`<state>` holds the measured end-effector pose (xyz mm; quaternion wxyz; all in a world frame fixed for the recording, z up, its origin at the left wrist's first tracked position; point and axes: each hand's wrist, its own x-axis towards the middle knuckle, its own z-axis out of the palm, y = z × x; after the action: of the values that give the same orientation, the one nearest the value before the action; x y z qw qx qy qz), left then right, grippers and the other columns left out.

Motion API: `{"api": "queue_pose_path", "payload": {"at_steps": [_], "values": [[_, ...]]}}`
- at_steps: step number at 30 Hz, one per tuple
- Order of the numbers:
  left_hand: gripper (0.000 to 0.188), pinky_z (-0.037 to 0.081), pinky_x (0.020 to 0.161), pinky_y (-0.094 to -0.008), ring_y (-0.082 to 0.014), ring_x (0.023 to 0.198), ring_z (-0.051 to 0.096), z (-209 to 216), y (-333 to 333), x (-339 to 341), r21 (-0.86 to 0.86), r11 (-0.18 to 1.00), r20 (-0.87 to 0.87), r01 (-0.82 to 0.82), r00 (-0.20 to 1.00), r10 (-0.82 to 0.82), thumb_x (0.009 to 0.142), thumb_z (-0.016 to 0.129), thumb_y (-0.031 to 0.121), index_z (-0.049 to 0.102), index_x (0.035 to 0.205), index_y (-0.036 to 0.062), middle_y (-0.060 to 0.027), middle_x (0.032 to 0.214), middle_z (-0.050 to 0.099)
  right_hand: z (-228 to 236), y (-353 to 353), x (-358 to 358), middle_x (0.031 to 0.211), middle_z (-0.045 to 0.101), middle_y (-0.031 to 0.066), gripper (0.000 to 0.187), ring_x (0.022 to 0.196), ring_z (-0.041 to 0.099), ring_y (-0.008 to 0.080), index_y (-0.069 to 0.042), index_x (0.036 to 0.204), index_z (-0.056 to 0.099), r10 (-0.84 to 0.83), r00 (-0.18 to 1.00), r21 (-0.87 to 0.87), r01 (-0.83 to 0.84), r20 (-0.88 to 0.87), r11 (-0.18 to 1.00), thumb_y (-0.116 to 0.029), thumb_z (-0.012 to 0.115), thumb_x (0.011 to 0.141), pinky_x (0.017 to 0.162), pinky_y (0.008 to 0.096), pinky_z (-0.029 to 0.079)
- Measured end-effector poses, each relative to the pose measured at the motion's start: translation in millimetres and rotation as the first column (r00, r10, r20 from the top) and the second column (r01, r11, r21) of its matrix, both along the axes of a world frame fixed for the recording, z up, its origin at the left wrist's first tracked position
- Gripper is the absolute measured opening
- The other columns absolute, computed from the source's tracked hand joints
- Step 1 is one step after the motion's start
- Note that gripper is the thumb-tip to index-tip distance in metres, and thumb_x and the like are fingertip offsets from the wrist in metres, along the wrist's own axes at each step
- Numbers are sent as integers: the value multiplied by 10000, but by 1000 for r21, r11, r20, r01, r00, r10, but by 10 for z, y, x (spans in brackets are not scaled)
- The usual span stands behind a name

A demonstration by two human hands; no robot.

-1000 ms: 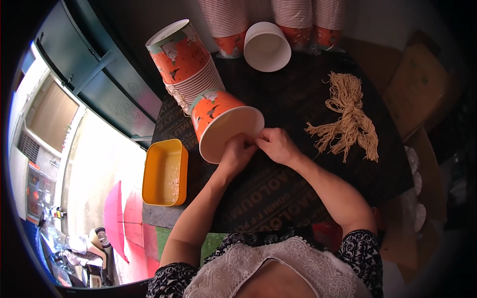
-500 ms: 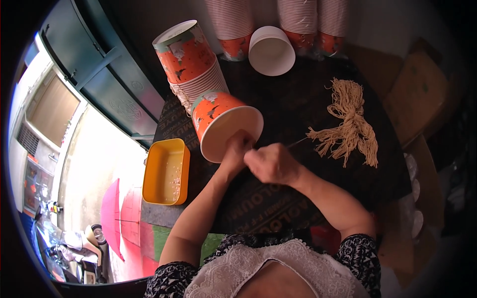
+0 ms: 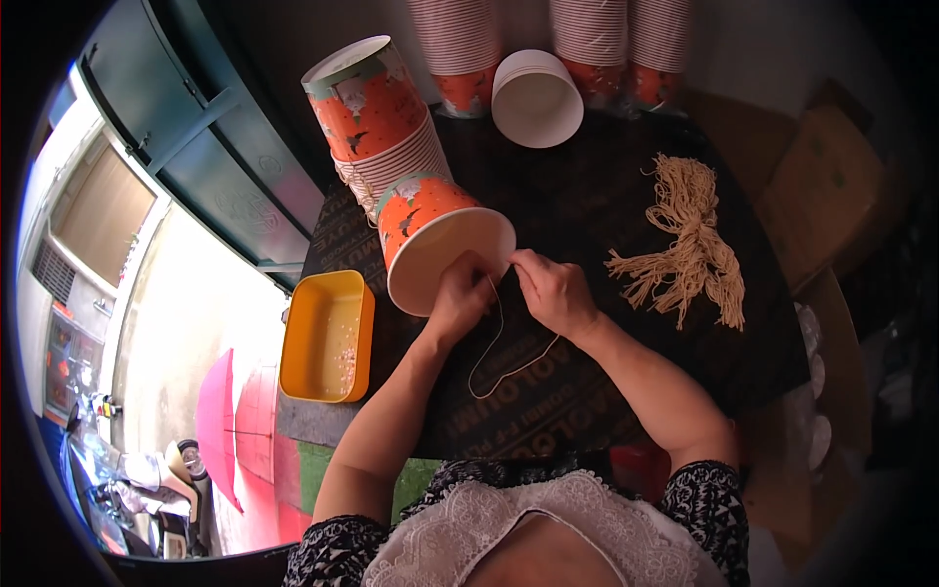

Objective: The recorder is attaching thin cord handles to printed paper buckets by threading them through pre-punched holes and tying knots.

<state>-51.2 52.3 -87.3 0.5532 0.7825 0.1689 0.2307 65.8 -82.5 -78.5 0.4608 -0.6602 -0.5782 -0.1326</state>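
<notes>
An orange paper bucket point(image 3: 425, 210) with a green band and bird prints lies tilted on the dark table, its white mouth toward me. My left hand point(image 3: 465, 298) reaches into the mouth, fingers curled and partly hidden. From its fingers a thin pale string point(image 3: 472, 382) hangs out, loops over the table and runs under my right hand point(image 3: 558, 293). That hand pinches at the bucket's right rim, thumb and forefinger together on what looks like the string. Right of it lies a bundle of tan strings point(image 3: 690, 245), tied at the middle.
A stack of similar buckets point(image 3: 377, 117) leans behind, strings hanging at its side. One white bucket point(image 3: 538, 103) faces me before tall wrapped stacks point(image 3: 455, 44). A yellow tub point(image 3: 328, 338) with small pale bits stands left. Cardboard point(image 3: 822, 176) is at right, a pink umbrella point(image 3: 217, 421) outside.
My right hand has moved up and right to the bucket's rim. The string, stretched toward the right before, now hangs in a loose loop. The bucket has shifted slightly left.
</notes>
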Motion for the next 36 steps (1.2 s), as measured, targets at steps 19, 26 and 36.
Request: {"api": "queue_pose_path", "payload": {"at_steps": [19,26,36], "values": [[59,456,479,-238,-100,580,556,21,-64,-15,4,996,29,84,996,-84,872,595,24,561,914,1,-57,744,587,-116,105,38,655,636,158,45,613,645,350,-76,893,562,13,1000,-114,-15,-21,993,-100,577,858,517,440,506],[81,449,494,-229,-111,555,554,197,-90,-3,-181,983,-109,15,993,-35,876,597,81,568,865,7,-55,702,600,-152,86,56,647,617,175,67,620,637,369,-54,863,540,6,991,-79,-17,-136,997,-63,595,825,514,448,492],[81,443,481,-237,-114,534,550,145,-72,-8,-132,990,-80,44,995,-55,865,609,77,572,853,5,-61,687,600,-73,72,17,665,630,181,101,631,639,376,-44,938,551,16,991,-117,-31,-131,993,-98,581,857,532,465,507]]}}
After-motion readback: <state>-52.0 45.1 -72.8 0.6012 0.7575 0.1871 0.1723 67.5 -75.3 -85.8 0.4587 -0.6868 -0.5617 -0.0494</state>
